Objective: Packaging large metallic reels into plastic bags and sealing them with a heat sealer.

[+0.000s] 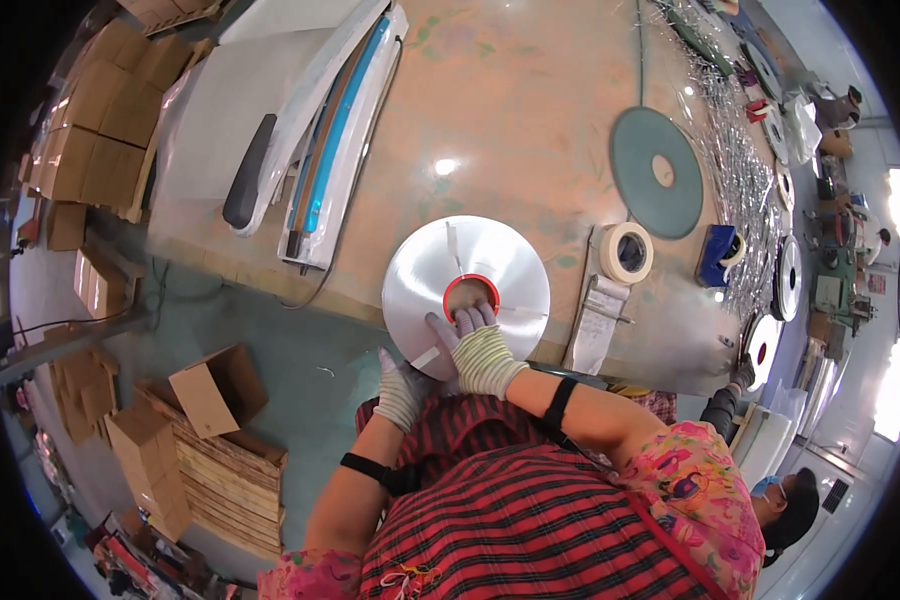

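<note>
A wide, flat roll of shiny silver strip (418, 270) with a red-rimmed core (471, 279) lies at the table's near edge, right in front of me. Pale pieces of tape stick to its face. My right hand (482, 358), in a striped knit glove, lies over the near part of the roll, its fingers hooked into the core. At the near left rim is my left hand (400, 395), gloved too. Its thumb points up beside the rim while the other fingers curl in at the roll's edge, partly hidden.
Right of the roll are masking tape (627, 253), a paper pad (598, 322), a grey-green disc (656, 172) and a blue tape dispenser (716, 256). Silver strips (745, 190) pile farther right. A long sealer-like device (335, 150) lies left. A co-worker (790, 505) sits at right; cartons (220, 390) stand left.
</note>
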Tool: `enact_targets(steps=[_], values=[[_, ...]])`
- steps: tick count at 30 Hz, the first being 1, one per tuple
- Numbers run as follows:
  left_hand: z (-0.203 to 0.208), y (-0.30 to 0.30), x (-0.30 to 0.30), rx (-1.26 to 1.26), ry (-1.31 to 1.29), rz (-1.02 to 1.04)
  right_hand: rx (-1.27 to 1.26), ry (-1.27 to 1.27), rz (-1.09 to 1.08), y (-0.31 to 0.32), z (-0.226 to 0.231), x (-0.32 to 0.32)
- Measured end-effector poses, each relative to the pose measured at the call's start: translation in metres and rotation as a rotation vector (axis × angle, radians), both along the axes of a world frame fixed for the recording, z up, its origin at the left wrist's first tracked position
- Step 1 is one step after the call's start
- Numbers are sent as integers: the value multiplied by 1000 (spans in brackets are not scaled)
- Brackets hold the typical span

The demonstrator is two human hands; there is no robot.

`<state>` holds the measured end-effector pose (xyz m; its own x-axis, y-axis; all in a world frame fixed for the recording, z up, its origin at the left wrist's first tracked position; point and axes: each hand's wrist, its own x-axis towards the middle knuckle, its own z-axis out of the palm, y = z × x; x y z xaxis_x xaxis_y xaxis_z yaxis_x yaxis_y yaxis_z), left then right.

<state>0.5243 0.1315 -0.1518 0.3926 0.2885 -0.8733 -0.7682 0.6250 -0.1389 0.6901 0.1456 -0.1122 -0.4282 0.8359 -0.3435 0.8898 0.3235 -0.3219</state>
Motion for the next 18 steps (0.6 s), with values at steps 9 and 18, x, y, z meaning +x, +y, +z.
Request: enact_targets(steps=[9, 18], values=[[142, 62, -3, 750, 135, -531, -495, 913, -371, 63, 106, 55], [140, 81, 62, 790, 114, -635, -739, 1670, -668, 23, 129, 45]])
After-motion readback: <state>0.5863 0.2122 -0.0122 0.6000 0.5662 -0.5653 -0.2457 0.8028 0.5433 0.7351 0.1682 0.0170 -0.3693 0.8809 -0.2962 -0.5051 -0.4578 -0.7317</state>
